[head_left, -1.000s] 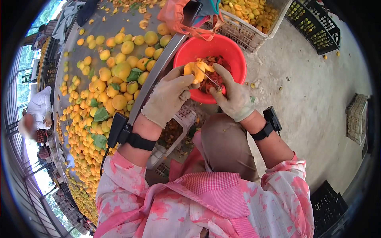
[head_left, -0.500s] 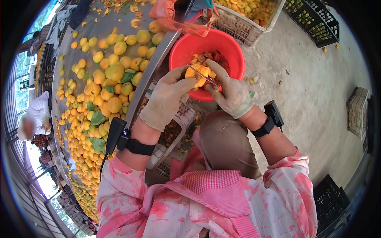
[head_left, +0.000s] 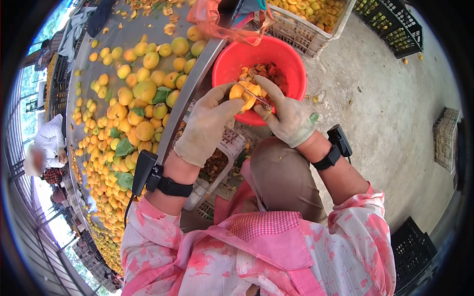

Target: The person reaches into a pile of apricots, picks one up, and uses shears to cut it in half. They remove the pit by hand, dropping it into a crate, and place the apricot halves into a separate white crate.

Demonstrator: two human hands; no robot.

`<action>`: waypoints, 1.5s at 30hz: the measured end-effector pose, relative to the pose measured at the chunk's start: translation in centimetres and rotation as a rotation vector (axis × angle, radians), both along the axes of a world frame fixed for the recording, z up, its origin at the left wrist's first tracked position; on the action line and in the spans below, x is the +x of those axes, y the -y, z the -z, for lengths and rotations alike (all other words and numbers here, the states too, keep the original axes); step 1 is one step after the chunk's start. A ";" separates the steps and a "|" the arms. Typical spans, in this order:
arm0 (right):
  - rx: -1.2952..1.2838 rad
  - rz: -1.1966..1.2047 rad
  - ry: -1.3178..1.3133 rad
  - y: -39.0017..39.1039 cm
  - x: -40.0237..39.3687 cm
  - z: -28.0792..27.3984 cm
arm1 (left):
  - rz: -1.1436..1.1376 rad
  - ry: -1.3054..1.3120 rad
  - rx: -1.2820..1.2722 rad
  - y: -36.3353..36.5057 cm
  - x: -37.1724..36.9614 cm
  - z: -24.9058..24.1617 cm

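Note:
Over a red basin point(head_left: 295, 52), my left hand point(head_left: 207, 116), in a pale glove, closes its thumb and fingers around a yellow-orange apricot point(head_left: 242, 96). The fruit's flesh is cut and partly laid open. My right hand point(head_left: 289, 116), gloved as well, grips a small knife point(head_left: 254, 93) whose thin blade lies across the apricot. The knife's handle is mostly hidden by my fingers. Inside the basin are dark and orange fruit scraps point(head_left: 271, 74).
On my left is a metal table point(head_left: 200, 74) heaped with apricots point(head_left: 143, 91) and some leaves. A crate of apricots point(head_left: 301, 39) stands behind the basin, with an orange bag point(head_left: 210, 19) beside it. Black crates point(head_left: 390, 27) sit farther right. A person point(head_left: 49, 138) is across the table.
The apricot has turned slightly in my left hand, and its cut side shows more openly. The knife stays across it. The whole view has shifted a little.

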State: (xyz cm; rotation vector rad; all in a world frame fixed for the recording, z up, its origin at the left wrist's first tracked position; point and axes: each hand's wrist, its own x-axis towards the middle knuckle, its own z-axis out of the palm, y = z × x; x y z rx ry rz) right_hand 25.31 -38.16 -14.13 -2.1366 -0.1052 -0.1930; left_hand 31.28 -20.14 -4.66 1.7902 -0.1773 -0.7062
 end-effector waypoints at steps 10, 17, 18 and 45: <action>-0.054 -0.057 0.048 0.7 0.3 0.1 | 0.255 0.282 0.052 -1.1 0.9 0.0; -0.074 -0.079 0.017 0.6 0.3 -0.5 | 0.027 -0.326 -0.100 -1.4 1.1 0.5; -0.076 -0.077 0.018 0.9 0.4 -0.2 | 0.029 -0.326 -0.102 -1.3 1.0 0.6; -0.197 -0.121 -0.039 2.3 0.6 -1.8 | -0.036 -0.070 -0.080 1.4 0.4 0.9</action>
